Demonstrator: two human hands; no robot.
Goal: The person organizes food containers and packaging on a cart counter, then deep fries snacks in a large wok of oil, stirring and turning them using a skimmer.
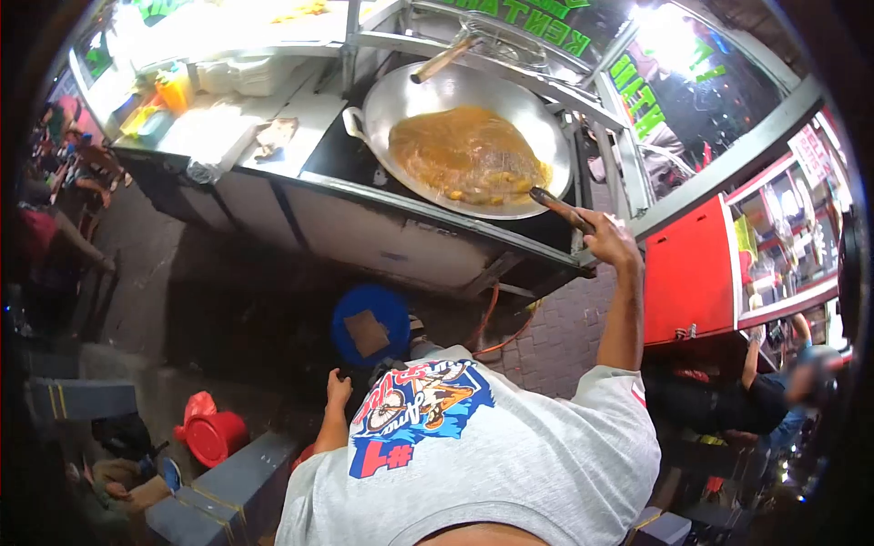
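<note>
My right hand (610, 238) is closed around the brown wooden handle (560, 209) of a cooking utensil, at the right edge of a large metal wok (437, 86). The utensil's head is hidden in the bubbling brown oil (464, 146), so I cannot tell its kind. Yellowish food pieces (473, 194) float along the near side of the oil. My left hand (340, 387) hangs low beside my body, near a round blue lid or stool top (370, 325). Its fingers look loosely apart, and I see nothing held in them.
A wire skimmer (496, 41) lies across the wok's far side. On the counter's left stand an orange bottle (173, 89) and stacked white boxes (246, 75). A red cabinet (689, 273) is at right, with a person (774, 396) beyond. Grey benches (223, 491) and a red bucket (216, 437) stand lower left.
</note>
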